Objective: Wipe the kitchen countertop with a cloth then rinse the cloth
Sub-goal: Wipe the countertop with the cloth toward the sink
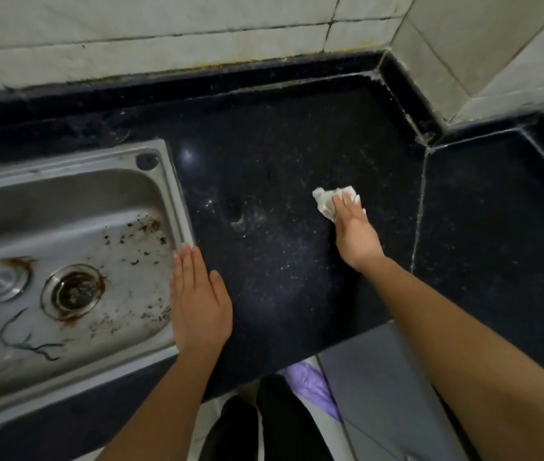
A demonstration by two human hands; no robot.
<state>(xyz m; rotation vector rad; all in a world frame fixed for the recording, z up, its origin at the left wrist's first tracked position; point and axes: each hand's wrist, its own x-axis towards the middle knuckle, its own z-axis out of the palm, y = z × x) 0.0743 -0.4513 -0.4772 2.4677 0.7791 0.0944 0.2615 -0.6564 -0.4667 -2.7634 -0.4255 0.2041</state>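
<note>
My right hand (352,227) presses the cloth (325,201) with straight fingers (347,202); my left hand (199,297) lies released. Not gripped, the cloth may slip and only smear the tabletop (280,144).

The left hand (199,299) lies flat, palm down, fingers straight and close together, thumb alongside. The right hand (354,227) reaches farther forward, palm down, fingers straight, pressing downward.

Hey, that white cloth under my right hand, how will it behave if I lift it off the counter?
Probably floppy: the cloth lies crumpled in soft folds under the right hand, so it should droop and bunch. Likely light, since it looks small and thin. It should slide easily on the smooth countertop.
</note>
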